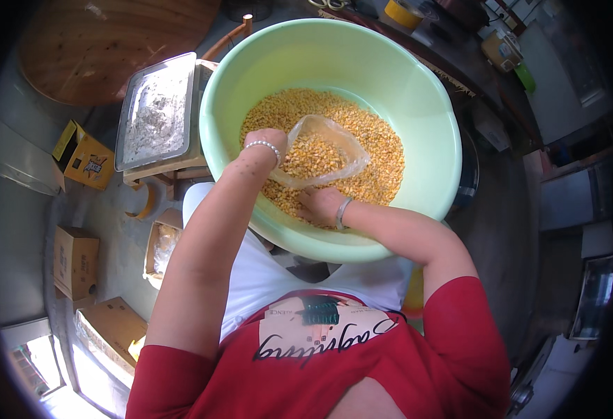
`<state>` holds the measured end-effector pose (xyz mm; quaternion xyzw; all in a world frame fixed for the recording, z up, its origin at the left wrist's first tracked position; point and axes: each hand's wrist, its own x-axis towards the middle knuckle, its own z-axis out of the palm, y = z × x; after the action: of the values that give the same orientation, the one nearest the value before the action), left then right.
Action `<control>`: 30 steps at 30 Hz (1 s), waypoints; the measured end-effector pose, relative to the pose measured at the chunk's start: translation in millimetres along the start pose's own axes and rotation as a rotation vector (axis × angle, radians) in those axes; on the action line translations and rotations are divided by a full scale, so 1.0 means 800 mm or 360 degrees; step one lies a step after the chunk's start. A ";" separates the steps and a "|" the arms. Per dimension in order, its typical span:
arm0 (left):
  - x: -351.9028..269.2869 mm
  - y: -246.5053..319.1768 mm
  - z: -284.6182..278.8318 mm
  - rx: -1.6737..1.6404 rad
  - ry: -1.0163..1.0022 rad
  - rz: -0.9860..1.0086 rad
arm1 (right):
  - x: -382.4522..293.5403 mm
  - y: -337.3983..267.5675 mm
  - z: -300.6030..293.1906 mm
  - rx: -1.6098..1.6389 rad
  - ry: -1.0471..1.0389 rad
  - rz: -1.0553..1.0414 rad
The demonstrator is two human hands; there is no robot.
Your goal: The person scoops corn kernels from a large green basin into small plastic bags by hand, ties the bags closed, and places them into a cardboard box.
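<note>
In front of me stands a large pale-green plastic basin (406, 99) with a layer of yellow corn kernels (285, 105) over its bottom. A clear plastic bag (356, 162) lies open-mouthed on the kernels, with corn inside it. My left hand (267, 139), a beaded bracelet at its wrist, is closed on the bag's left rim. Below the bag's near edge, my right hand (322, 205) is down in the loose kernels, its fingertips partly buried. Whether it has kernels in its grasp is hidden. A bangle circles that wrist.
Left of the basin, a metal tray (157, 110) rests on a wooden stand. A round wooden tabletop (112, 42) is behind it. Cardboard boxes (76, 262) and a yellow carton (89, 160) lie on the left floor. Yellow tape (403, 13) sits on the dark table beyond the basin.
</note>
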<state>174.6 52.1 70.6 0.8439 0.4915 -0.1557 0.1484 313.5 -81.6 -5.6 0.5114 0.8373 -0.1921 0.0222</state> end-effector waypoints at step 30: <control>-0.001 0.002 -0.003 -0.0047 0.0101 0.0005 | 0.015 0.035 -0.018 0.0778 -0.0508 0.0168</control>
<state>175.9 51.6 73.6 0.8469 0.4969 -0.1213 0.1455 334.4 -55.5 -3.3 0.5077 0.7244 -0.4647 0.0398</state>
